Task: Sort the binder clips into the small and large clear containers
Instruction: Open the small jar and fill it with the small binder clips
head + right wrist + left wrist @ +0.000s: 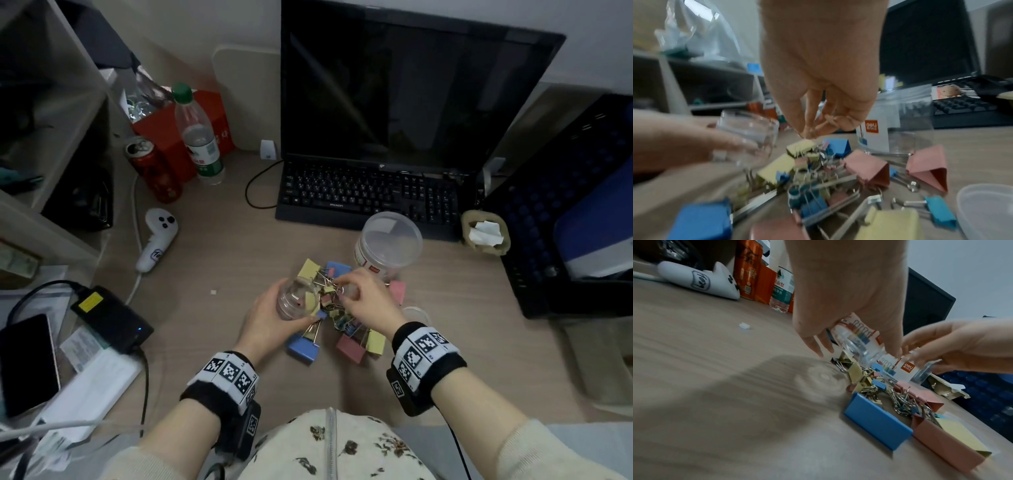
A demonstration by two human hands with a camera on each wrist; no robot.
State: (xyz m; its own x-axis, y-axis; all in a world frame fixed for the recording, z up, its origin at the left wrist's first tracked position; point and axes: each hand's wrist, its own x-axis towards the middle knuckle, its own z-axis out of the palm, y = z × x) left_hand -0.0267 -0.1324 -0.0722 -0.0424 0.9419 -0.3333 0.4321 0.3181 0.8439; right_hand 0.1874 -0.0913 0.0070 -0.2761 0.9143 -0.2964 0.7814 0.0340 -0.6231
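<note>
A pile of binder clips (329,308) in yellow, blue and pink, large and small, lies on the desk in front of me. My left hand (270,308) grips the small clear container (296,301), tilted just left of the pile; the jar (857,347) shows between its fingers. My right hand (352,294) hovers over the pile's top, its fingertips (813,129) pinched together on the wire handles of a small clip. The large clear container (388,246) with a white and orange label stands upright behind the pile.
A clear lid (416,313) lies right of the pile. Behind are a black keyboard (370,195) and monitor (411,92). A white controller (156,240), red can (154,168) and water bottle (198,133) stand at left, a dark crate (565,205) at right.
</note>
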